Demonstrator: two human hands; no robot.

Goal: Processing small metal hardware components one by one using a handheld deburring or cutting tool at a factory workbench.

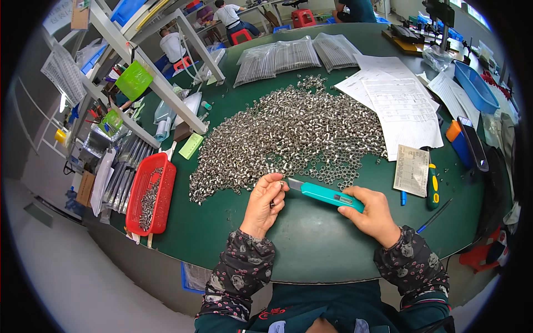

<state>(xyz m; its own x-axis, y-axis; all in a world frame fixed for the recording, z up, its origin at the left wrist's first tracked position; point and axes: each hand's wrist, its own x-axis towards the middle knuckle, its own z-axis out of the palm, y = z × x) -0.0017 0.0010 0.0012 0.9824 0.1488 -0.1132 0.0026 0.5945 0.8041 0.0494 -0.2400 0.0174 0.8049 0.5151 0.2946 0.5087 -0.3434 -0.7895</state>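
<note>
My right hand (375,215) grips a teal utility knife (325,194), its blade out and pointing left. The blade tip is close to the fingertips of my left hand (261,208). Those fingers are closed in a pinch on a small metal ring (281,183); another small metal piece shows lower in the same hand. Just beyond both hands spreads a wide heap of small shiny metal rings (288,133) on the dark green table (316,250).
A red basket (168,191) with metal pieces stands at the left, beside a metal rack post (161,91). Bagged rods (294,55) lie at the back. Papers (402,105), a green-yellow screwdriver (432,188), a pen (435,215) and a phone (473,144) are on the right.
</note>
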